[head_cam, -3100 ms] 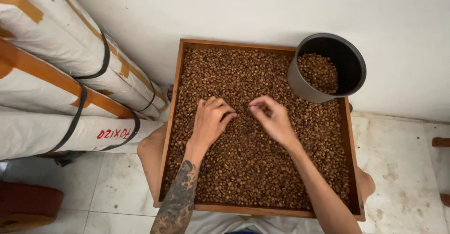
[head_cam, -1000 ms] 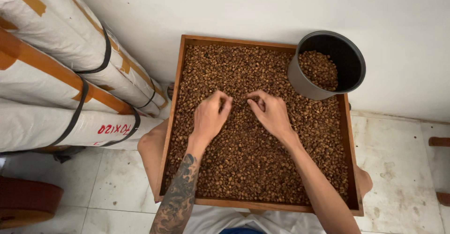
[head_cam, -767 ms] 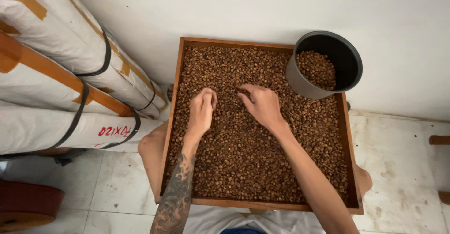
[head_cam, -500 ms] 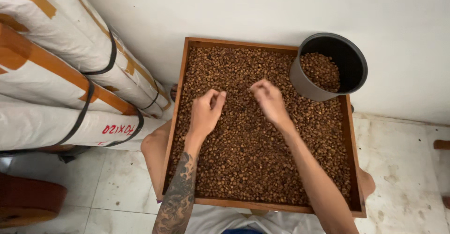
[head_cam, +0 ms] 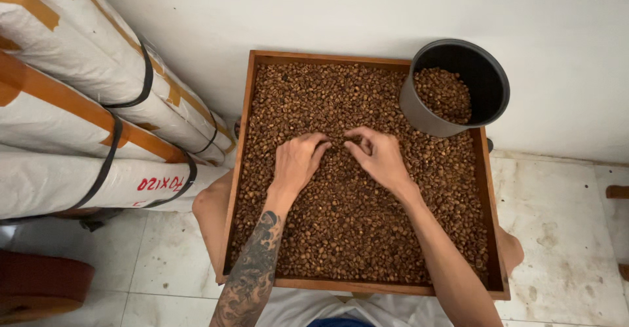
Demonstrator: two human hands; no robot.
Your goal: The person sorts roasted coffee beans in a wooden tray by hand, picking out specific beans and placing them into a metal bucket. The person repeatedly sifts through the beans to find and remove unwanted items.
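**Two hands in a tray of brown beans**

Head view: a shallow wooden tray (head_cam: 244, 170) rests across the person's knees, its far edge against a white wall (head_cam: 367, 6). Brown beans (head_cam: 354, 235) cover it from edge to edge in a thin layer. Both hands lie palm-down on the beans near the tray's middle, a little toward the far edge. The left hand (head_cam: 296, 162) has its fingers curled loosely inward, their tips pressed into the beans; it grips nothing that can be seen. The right hand (head_cam: 380, 158) sits just beside it — fingertips bent toward the left hand's, the two sets nearly touching. Whether a bean is pinched under the right fingers cannot be told. The left forearm carries a dark tattoo.

At the tray's far right corner stands a black round pot (head_cam: 458, 88), its base on the beans, leaning slightly over the tray's right edge, with a small heap of the same beans inside. To the left of the tray, rolled white sacks (head_cam: 85, 117) with orange stripes and black straps lie stacked against the wall — just beside the tray's left edge. Pale floor tiles (head_cam: 570, 235) show below.
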